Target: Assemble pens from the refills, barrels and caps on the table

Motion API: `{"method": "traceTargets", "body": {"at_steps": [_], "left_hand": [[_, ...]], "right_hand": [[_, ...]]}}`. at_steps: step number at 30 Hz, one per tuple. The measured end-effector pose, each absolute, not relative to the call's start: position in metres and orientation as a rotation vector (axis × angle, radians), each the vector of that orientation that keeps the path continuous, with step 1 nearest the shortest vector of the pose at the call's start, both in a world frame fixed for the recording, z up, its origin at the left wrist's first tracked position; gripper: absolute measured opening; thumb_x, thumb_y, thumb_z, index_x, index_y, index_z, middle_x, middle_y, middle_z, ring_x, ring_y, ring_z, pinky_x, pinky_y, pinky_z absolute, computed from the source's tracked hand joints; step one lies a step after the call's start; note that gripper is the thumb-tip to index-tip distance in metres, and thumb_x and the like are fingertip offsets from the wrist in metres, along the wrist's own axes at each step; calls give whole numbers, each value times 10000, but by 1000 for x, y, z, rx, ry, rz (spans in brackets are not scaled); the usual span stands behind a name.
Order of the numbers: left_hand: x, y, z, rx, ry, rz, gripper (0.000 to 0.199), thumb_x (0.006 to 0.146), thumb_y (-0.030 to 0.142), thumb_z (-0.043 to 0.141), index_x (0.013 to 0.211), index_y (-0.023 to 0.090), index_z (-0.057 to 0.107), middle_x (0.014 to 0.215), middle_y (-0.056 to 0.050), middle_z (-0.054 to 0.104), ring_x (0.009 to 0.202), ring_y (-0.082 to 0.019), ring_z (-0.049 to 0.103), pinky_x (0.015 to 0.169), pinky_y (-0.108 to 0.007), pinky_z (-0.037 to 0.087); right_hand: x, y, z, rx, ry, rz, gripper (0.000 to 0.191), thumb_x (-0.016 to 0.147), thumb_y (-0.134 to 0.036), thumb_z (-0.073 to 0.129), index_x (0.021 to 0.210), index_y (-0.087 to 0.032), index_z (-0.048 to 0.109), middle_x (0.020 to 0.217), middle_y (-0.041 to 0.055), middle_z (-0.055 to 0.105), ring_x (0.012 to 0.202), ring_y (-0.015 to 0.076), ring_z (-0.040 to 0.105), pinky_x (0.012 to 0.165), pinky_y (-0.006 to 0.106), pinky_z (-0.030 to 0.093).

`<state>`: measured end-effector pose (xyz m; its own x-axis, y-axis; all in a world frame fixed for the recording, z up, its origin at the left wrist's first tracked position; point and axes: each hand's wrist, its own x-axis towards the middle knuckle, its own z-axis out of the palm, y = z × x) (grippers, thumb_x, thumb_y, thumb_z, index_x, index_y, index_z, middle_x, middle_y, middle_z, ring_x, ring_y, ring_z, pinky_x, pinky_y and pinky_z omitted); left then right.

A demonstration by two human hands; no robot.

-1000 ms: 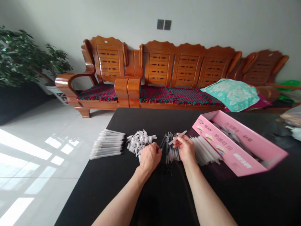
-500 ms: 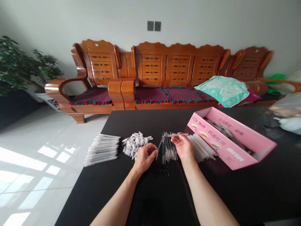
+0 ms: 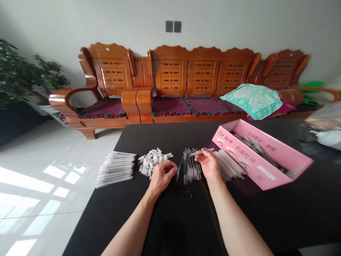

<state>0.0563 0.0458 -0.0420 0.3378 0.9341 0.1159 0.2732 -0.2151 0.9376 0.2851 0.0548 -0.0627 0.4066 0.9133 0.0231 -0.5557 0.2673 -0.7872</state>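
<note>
My left hand (image 3: 163,174) is closed, thumb and forefinger pinching a thin pen refill (image 3: 180,164) that slants up to the right. My right hand (image 3: 210,165) grips a translucent white pen barrel (image 3: 204,152) nearly level between thumb and fingers. Between the hands lies a row of pen refills (image 3: 192,170). White pen caps (image 3: 152,161) are heaped just beyond my left hand. Small black plugs (image 3: 182,191) lie scattered on the near side. More empty barrels (image 3: 229,166) rest right of my right hand, partly hidden by it.
Capped pens (image 3: 116,169) lie in a row at the black table's (image 3: 112,220) left side. A pink box (image 3: 262,161) holding long thin pieces stands at the right. Beyond the table is a wooden bench (image 3: 202,71) with a turquoise pillow (image 3: 253,100). A plastic bag (image 3: 326,121) sits far right.
The refill in my left hand has shifted slightly, and the right hand has tilted its barrel a little more. The view has moved slightly; both hands keep their hold.
</note>
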Motion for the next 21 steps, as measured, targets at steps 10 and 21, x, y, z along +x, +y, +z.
{"method": "traceTargets", "body": {"at_steps": [10, 21], "left_hand": [[44, 63, -53, 1659, 1147, 990, 229, 795, 375, 673, 835, 166, 757, 691, -42, 674, 611, -157, 559, 548, -253, 396], [40, 61, -45, 1861, 1159, 921, 217, 836, 193, 572, 927, 195, 769, 786, -34, 715, 689, -159, 610, 669, -271, 450]], "right_hand": [[285, 52, -60, -840, -641, 1049, 139, 707, -213, 700, 826, -161, 651, 681, 26, 741, 521, 157, 684, 494, 265, 585], [285, 55, -62, -894, -593, 969, 152, 661, -204, 708, 790, -150, 650, 619, 39, 729, 477, 168, 669, 435, 265, 570]]}}
